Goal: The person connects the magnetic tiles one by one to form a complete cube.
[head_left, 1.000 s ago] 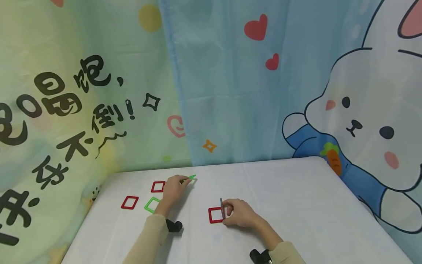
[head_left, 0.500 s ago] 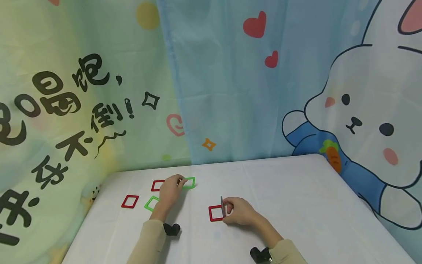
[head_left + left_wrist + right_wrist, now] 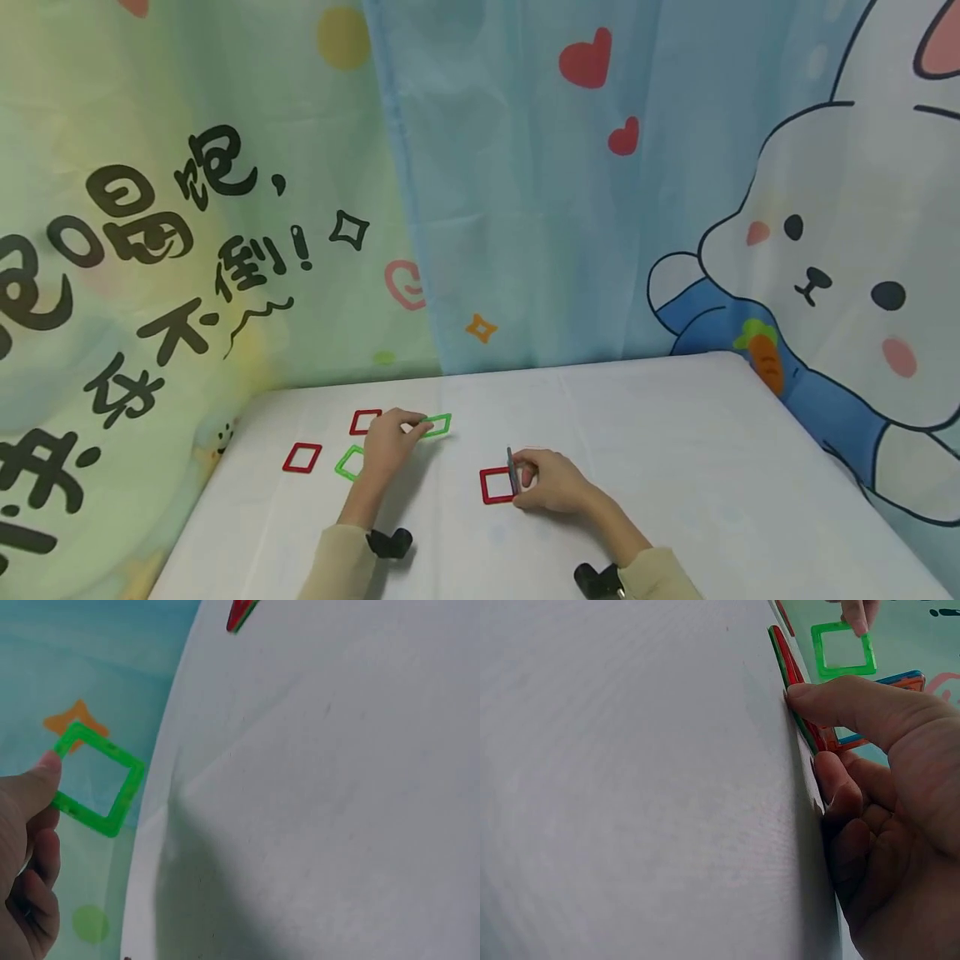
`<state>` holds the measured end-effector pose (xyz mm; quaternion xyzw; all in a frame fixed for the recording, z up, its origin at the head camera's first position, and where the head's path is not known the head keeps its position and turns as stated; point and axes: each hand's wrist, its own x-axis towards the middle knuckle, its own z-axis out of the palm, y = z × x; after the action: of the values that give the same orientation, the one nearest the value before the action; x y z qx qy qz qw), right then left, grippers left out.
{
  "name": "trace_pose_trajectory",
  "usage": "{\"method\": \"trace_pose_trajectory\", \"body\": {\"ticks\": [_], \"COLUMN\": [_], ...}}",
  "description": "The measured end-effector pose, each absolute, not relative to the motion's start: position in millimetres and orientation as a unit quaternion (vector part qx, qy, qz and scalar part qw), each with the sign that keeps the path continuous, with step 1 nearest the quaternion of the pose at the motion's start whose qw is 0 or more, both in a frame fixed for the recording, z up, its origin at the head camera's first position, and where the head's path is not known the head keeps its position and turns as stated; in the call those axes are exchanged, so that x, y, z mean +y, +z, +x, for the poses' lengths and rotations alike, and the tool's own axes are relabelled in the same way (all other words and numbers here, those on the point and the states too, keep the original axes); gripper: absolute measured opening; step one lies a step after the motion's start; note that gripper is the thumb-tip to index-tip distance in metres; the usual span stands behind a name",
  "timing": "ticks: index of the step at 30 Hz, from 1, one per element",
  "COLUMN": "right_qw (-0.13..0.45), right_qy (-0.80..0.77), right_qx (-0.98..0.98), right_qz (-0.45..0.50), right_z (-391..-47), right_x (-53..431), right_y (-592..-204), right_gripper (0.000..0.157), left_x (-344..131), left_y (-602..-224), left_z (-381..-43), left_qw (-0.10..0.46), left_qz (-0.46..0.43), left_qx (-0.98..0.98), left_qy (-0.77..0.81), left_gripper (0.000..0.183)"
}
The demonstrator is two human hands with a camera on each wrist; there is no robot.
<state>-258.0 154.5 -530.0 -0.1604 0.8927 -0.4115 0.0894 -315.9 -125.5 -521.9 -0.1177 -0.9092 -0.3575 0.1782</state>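
My left hand (image 3: 392,440) pinches a green square magnetic tile frame (image 3: 128,798) between thumb and fingers, raised near the table's far edge. To the right, my right hand (image 3: 555,483) holds an upright tile frame (image 3: 512,472) at the right side of a red square tile frame (image 3: 483,487) lying on the table. In the right wrist view the upright frame shows blue and orange edges (image 3: 904,679), and the flat piece shows red over green (image 3: 781,652). My right thumb touches that flat piece. Fingers partly hide the upright frame.
Left of my left hand lie a red tile frame (image 3: 288,458), another red one (image 3: 356,423) and a green one (image 3: 343,457), the last partly behind the arm. A white cloth covers the table (image 3: 675,467). A printed curtain (image 3: 517,250) hangs behind it.
The green tile frame in my left hand has turned from nearly edge-on to showing its square opening, and sits slightly lower. My right hand stays beside the red frame.
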Motion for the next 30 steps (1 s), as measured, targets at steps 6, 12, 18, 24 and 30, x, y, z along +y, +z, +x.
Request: {"method": "trace_pose_trajectory", "body": {"ticks": [6, 12, 18, 24, 30], "right_qw": [0.115, 0.105, 0.093, 0.094, 0.09], "right_qy": [-0.43, -0.423, -0.41, -0.415, -0.408], "right_qx": [0.88, 0.886, 0.894, 0.892, 0.895], "right_qz": [-0.164, -0.158, -0.156, -0.153, -0.158], "right_z": [-254.6, -260.2, -263.0, -261.3, -260.7], "right_x": [154.0, 155.6, 155.7, 155.2, 155.5], "right_y": [-537.7, -533.7, -528.2, -525.1, -526.3], "right_gripper": [0.057, 0.056, 0.057, 0.055, 0.054], "left_x": [-118.4, -104.8, -94.9, -89.9, -84.7], "left_y": [-527.0, -524.8, -521.5, -521.8, -525.6], "left_z": [-293.4, -288.3, -285.4, -282.6, -283.2], "left_qw": [0.175, 0.184, 0.166, 0.145, 0.129], "left_qz": [-0.125, -0.153, -0.174, -0.188, -0.199], "left_qx": [-0.895, -0.873, -0.86, -0.855, -0.858], "left_qy": [-0.39, -0.425, -0.45, -0.461, -0.455], "left_gripper": [0.014, 0.012, 0.011, 0.011, 0.01]}}
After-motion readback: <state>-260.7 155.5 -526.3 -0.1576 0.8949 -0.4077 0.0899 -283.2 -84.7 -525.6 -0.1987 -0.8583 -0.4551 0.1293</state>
